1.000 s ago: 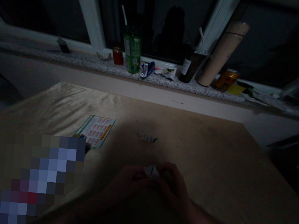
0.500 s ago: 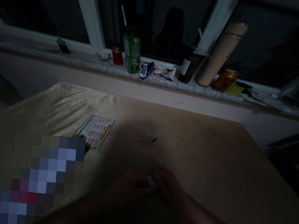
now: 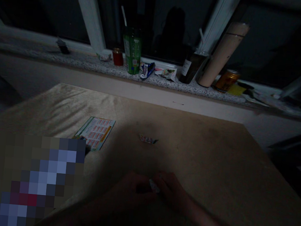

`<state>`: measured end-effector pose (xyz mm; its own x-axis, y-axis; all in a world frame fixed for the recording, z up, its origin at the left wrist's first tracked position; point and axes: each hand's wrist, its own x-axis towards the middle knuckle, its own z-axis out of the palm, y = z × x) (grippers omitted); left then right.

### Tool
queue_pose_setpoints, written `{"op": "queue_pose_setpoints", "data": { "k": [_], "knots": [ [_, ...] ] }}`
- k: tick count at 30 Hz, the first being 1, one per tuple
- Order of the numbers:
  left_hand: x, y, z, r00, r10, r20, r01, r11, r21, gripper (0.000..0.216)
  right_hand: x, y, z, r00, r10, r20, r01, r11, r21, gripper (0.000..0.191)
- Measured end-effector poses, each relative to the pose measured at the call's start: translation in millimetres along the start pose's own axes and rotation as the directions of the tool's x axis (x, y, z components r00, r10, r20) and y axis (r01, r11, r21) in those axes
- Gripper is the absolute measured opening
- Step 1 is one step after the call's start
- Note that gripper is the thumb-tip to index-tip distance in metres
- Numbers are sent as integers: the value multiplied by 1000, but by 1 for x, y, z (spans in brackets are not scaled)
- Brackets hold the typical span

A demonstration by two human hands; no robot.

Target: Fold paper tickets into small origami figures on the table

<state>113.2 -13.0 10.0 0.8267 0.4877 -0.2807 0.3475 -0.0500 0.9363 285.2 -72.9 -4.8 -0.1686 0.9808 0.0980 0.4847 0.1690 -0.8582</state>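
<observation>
Centrally, small pale scrap (image 3: 154, 185) between both hands' fingers (image 3: 160, 180), table edges (image 3: 268, 155) well apart.

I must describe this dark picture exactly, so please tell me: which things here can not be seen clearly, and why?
- Small pale piece, head view: pinched between left hand and right hand; fingers and shadow hide most of it, so its kind is unclear.
- Printed card: the near corner is under a pixelated block, and the print is too small to read.
- Small wrapper: too small and dim to identify.
- Green cup label: too dark to read.
</observation>
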Motion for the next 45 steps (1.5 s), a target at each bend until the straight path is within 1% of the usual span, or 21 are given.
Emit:
{"op": "queue_pose_setpoints", "data": {
  "k": [5,12,17,19,21,23,27,29,34,39,43,45],
  "knots": [
    [2,0,-1,1000,-10,-5,10,997,74,22,0,0,0,999,18,41,-19,1000,25,56],
    [-1,-1,2,997,72,-39,-67,992,109,24,-2,4,0,997,59,55,-68,979,193,50],
    [-2,0,1,992,98,-83,-87,988,130,38,-1,2,-3,995,31,99,-54,968,244,51],
    [-1,2,0,988,122,-91,-106,981,165,38,0,0,-4,994,34,102,-61,961,270,52],
    [-2,2,0,984,140,-115,-115,973,202,37,0,-2,-5,994,44,98,-72,951,299,53],
    [-2,2,1,979,140,-145,-109,974,200,37,-1,-4,-5,993,48,108,-81,940,331,51],
    [-1,-1,1,961,97,-259,-57,986,158,38,-2,-4,-5,985,62,159,-113,934,340,40],
    [0,-3,1,957,77,-281,-33,987,157,37,-3,-3,-4,983,70,170,-122,941,317,37],
    [0,-5,4,954,88,-288,-36,982,184,30,-1,-1,-6,985,68,159,-111,953,283,36],
    [1,-6,3,953,106,-283,-51,979,195,31,-2,1,-5,986,41,160,-83,961,263,32],
    [2,0,0,973,90,-212,-70,993,99,36,-3,3,-1,992,45,122,-79,952,297,34],
    [2,4,-1,977,78,-197,-68,996,57,37,-3,2,-1,993,50,107,-82,943,322,37]
  ]
}}
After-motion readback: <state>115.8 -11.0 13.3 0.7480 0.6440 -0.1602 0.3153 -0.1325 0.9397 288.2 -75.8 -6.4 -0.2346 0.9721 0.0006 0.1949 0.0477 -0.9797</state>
